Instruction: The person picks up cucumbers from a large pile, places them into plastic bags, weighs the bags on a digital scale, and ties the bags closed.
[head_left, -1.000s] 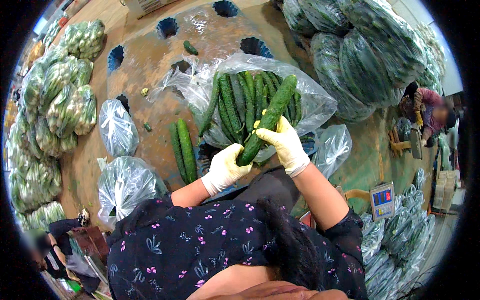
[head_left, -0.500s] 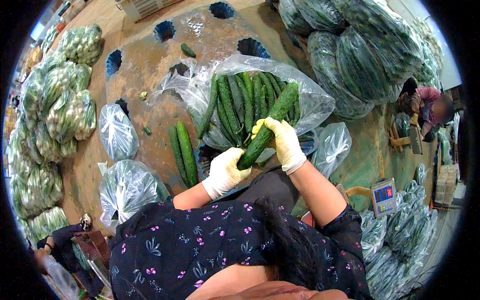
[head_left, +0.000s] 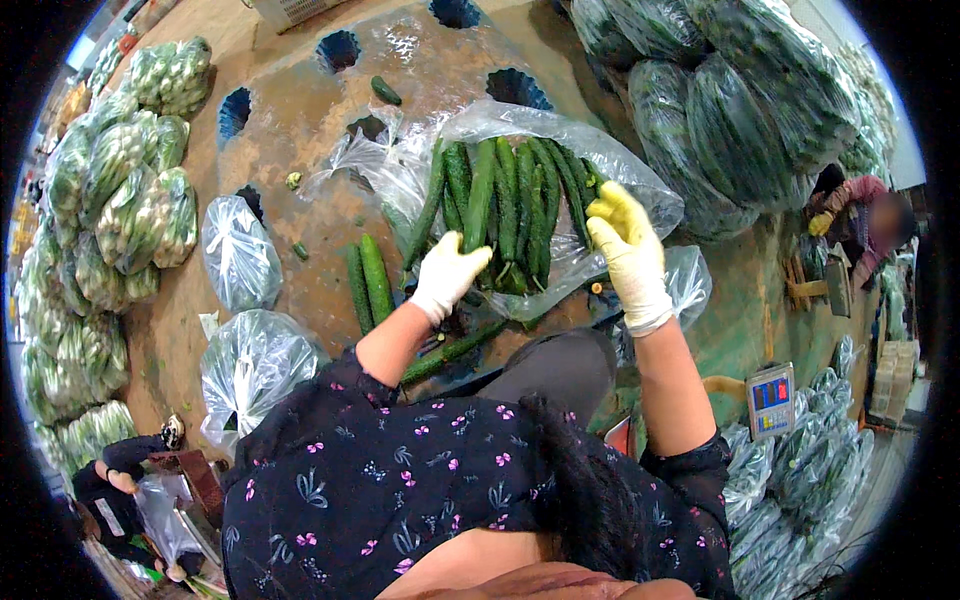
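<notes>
A clear plastic bag lies open in front of me with a row of dark green, bumpy cucumbers in it. My left hand, in a pale yellow-white glove, is closed round the near end of one cucumber lying on top of the row. My right hand, gloved alike, is raised at the bag's right side, fingers apart and nothing in it. Below my left hand, another cucumber lies slanted near my lap. Two more cucumbers rest left of the bag.
Tied clear bags stand at my left, and another at my right. Large bags of cucumbers pile up at the far right; bagged white-stemmed vegetables line the left. A digital scale is at right. Two people work nearby.
The cucumber that both hands held at a slant over the bag is gone from my right hand, which has opened and moved right. My left hand has moved up onto a cucumber in the row.
</notes>
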